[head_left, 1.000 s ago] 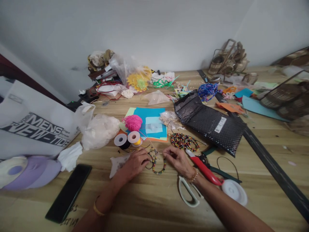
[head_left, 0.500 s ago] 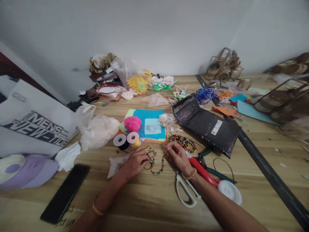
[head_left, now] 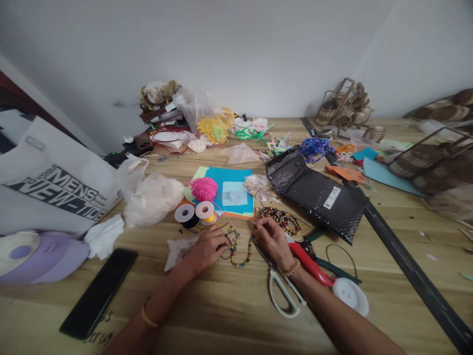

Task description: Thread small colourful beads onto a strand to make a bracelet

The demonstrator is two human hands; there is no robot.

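Observation:
A strand of small multicoloured beads (head_left: pixel 241 265) hangs in a U shape on the table between my two hands. My right hand (head_left: pixel 274 241) is closed in a pinch at the strand's right end, and a thin pale string pokes out from its fingertips. Bent and close together, the fingers of my left hand (head_left: pixel 210 246) rest by the strand's left end; what they hold is hidden. Small metallic beads or charms (head_left: pixel 232 233) lie just beyond those fingers. Under my right wrist are white-handled scissors (head_left: pixel 283 296). A clear packet (head_left: pixel 179 250) of small pieces lies beside my left hand.
Ahead are two thread spools (head_left: pixel 185 215), pink yarn (head_left: pixel 204 189), blue paper (head_left: pixel 236 175) and a coiled heap of bead strands (head_left: pixel 283 219). Red-handled pliers (head_left: pixel 312 264), a white spool (head_left: pixel 351 294) and a black bubble mailer (head_left: pixel 314 190) lie right. A phone (head_left: pixel 99 293) lies left.
The camera view has shifted very slightly. Both hands and the bead strand stay almost where they were.

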